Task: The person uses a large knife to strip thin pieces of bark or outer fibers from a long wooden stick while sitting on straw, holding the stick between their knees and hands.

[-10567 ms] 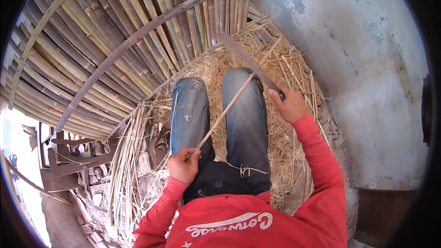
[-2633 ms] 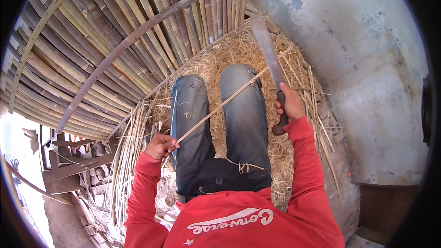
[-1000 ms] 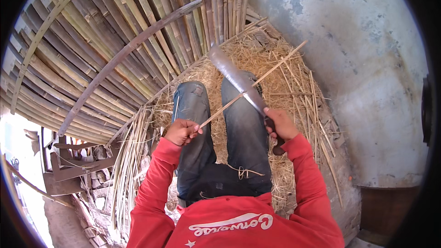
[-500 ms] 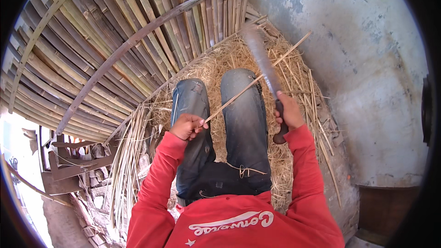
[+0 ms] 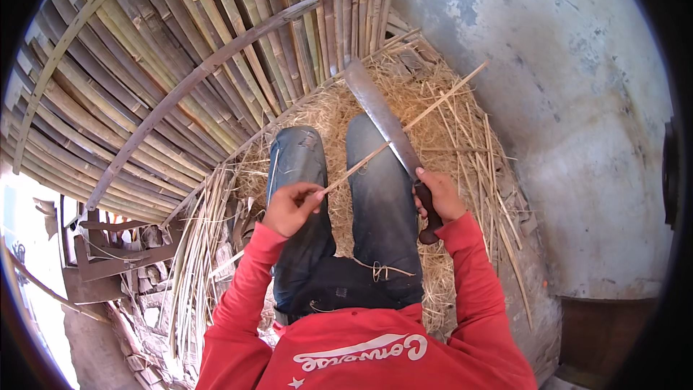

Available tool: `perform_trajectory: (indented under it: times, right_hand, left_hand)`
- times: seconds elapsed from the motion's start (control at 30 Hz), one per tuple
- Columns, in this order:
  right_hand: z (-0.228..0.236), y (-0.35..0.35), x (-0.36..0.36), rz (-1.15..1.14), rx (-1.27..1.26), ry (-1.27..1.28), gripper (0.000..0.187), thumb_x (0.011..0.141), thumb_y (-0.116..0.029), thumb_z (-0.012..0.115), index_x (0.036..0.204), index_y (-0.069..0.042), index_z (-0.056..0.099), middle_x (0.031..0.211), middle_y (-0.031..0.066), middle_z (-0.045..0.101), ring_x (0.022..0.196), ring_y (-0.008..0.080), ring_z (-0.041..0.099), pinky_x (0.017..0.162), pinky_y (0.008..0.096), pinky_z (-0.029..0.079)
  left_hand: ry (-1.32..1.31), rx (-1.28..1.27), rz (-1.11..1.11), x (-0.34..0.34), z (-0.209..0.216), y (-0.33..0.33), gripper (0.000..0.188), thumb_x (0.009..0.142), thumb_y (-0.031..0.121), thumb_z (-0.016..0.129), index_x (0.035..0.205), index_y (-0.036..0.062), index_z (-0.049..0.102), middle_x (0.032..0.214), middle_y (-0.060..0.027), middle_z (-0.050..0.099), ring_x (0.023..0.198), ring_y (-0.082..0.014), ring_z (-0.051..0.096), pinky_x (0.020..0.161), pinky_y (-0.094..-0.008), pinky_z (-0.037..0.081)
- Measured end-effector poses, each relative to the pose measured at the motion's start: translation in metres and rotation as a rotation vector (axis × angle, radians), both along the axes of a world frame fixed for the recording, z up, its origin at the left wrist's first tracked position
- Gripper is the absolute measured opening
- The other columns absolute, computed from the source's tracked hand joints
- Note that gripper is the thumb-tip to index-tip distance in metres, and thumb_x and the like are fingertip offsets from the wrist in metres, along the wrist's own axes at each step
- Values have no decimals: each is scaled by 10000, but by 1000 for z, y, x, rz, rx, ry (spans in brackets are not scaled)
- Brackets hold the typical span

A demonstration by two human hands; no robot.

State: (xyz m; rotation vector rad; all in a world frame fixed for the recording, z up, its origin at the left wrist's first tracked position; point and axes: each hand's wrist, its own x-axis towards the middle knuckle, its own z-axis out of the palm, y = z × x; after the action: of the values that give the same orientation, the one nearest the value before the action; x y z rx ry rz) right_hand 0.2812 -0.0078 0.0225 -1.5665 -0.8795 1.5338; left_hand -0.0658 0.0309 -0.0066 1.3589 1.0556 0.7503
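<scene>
My left hand (image 5: 294, 206) pinches the near end of a thin bamboo strip (image 5: 444, 99), which slants up to the right across my right thigh. In my right hand (image 5: 442, 195) is the dark handle of a machete (image 5: 377, 107), my fingers wrapped round it. Its broad grey blade points up and to the left, crossing over the strip near its middle. Where the two cross, the blade covers a short part of the strip; whether its edge touches I cannot tell. My knees, in worn jeans (image 5: 382, 195), lie under both.
Straw-like shavings (image 5: 433, 263) cover the ground around my legs. A bundle of thin strips (image 5: 196, 260) lies left of me; more loose strips (image 5: 505, 217) lie at right. A bamboo slat panel (image 5: 180, 50) rises at upper left, a pale wall (image 5: 570, 123) at right.
The machete's blade has swung to the left and is sharp now rather than blurred. My right hand has come slightly down and left; the strip stays in my left hand.
</scene>
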Motion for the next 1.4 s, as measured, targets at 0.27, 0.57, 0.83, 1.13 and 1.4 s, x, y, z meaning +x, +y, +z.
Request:
perform_trajectory:
  times: [0.27,0.57,0.83,1.13,1.4]
  right_hand:
    - [-10,-9,9,65,182,-93,398,870,-45,780,1233,15,627,777,52,663,533,119,590,496,269,452]
    - [-15,-35,4,64,288,-29,806,800,-11,808,1525,-1,454,1034,93,691,941,183,680,873,336,550]
    - [-10,-46,2,173,491,-505,1046,727,-261,915,1585,3,376,1472,249,498,1397,364,483,1175,446,376]
    - [-16,-48,3,158,512,-556,1362,707,-495,911,1649,25,75,1654,335,155,1571,474,146,1279,534,157]
    - [-12,-48,3,186,544,-628,1371,702,-544,900,1647,25,87,1662,339,129,1582,487,99,1283,548,132]
  left_hand:
    - [405,374,154,-70,8,-44,388,859,132,859,1222,37,762,815,-82,740,634,-110,623,585,-277,487]
    - [523,442,324,-95,-14,-66,283,873,219,866,1033,-5,804,784,-150,746,641,-183,705,599,-305,530]
    - [563,428,358,-89,-17,-62,280,910,244,840,982,-24,801,749,-165,743,623,-199,724,582,-311,536]
    - [520,443,369,-88,-23,-60,288,928,245,824,964,-39,795,694,-158,718,579,-191,692,556,-323,509]
    - [560,322,330,-89,-19,-59,289,944,255,812,999,-29,804,724,-120,744,625,-139,685,592,-295,512]
